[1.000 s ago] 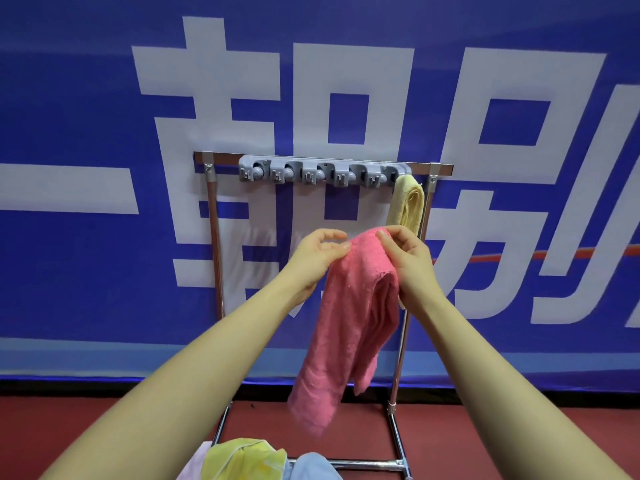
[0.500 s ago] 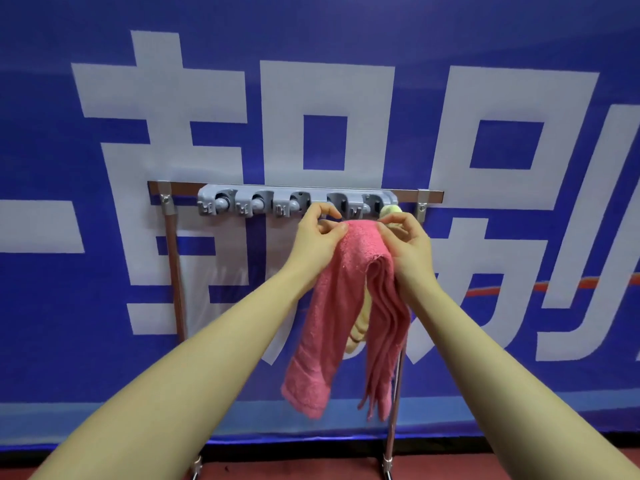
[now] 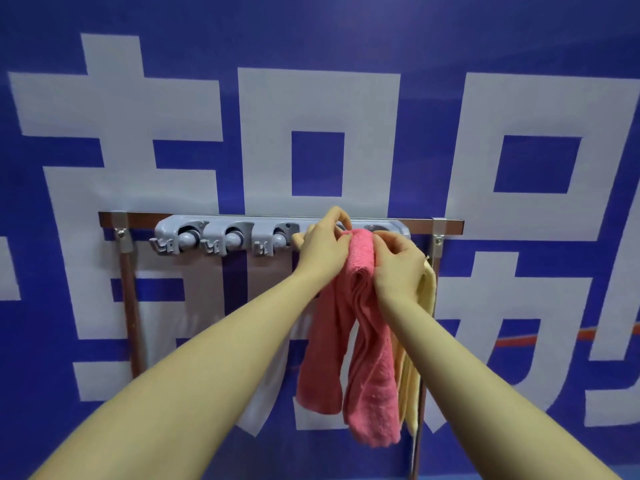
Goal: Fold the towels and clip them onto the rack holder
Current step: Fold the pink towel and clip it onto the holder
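1. Our left hand (image 3: 323, 249) and right hand (image 3: 398, 263) are both pinching the folded top of the pink towel (image 3: 360, 306), fingers curled round the bunched fold from either side. Neither one is loose.

2. What changed: 1 second ago we were holding that fold well below the grey clip holder (image 3: 221, 233), out in front of the frame. Half a second ago it was just under the clips. Now the fold sits right up against the holder, at what looks like the 4th clip along, next to the 3 bare ones (image 3: 280, 237) on the left.

3. We can't tell if the clip has actually bitten yet, since our fingers cover the slot.

4. The rest of the pink towel hangs down in 2 loose tails between our forearms, touching nothing we can see.

5. The yellow towel (image 3: 427, 289) is already up at the far right end, just beside the pink one and partly behind our right hand.

6. Our read: folding is done for this one and we're mid-clip. The next bit probably needs a firm push up into the clip before letting go, otherwise the thick fold could slide back out.

7. The metal rack frame (image 3: 128, 271) is standing steady in front of the blue banner (image 3: 311, 161).
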A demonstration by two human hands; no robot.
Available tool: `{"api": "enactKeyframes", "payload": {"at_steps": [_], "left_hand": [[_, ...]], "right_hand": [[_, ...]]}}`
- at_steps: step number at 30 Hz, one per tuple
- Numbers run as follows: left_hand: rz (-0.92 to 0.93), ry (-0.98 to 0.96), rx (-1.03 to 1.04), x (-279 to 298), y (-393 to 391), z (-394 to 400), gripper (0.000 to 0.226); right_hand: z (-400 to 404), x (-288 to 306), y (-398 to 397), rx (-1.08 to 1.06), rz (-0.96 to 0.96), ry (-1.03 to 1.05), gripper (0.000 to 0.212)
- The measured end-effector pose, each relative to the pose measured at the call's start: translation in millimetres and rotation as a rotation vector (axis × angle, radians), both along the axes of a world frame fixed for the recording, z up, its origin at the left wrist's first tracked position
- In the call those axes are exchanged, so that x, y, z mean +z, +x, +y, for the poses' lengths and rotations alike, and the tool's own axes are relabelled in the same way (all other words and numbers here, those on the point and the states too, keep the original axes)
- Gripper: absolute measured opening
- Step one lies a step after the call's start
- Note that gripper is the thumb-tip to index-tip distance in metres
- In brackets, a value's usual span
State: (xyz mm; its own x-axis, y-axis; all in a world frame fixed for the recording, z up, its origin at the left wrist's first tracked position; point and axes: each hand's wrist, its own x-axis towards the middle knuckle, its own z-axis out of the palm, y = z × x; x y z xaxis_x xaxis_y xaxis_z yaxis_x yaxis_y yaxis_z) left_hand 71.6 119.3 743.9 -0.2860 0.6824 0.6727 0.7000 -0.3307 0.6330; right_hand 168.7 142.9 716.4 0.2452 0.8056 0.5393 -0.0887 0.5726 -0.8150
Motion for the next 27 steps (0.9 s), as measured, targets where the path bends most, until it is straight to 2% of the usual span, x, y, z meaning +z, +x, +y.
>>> {"api": "enactKeyframes", "payload": {"at_steps": [5, 8, 17, 22, 25, 27], "left_hand": [[0.097, 0.03, 0.105, -2, 0, 17, 0.013], [0.195, 0.065, 0.183, -8, -4, 24, 0.002], [0.335, 0.114, 0.367, -22, -6, 33, 0.019], [0.366, 0.194, 0.341, -27, -6, 29, 0.019], [0.487, 0.323, 0.342, -38, -13, 30, 0.018], [0.567, 0.378, 0.349, -51, -17, 25, 0.02]], "right_hand": [[22, -9, -14, -0.051, 0.041, -0.023, 0.015], [26, -15, -15, -0.065, 0.039, 0.0, 0.014], [37, -33, -25, -0.015, 0.116, -0.053, 0.013], [23, -37, -21, 0.107, 0.154, -0.091, 0.012], [6, -44, -15, 0.18, 0.163, -0.064, 0.032], [0, -53, -10, 0.211, 0.125, -0.05, 0.034]]}}
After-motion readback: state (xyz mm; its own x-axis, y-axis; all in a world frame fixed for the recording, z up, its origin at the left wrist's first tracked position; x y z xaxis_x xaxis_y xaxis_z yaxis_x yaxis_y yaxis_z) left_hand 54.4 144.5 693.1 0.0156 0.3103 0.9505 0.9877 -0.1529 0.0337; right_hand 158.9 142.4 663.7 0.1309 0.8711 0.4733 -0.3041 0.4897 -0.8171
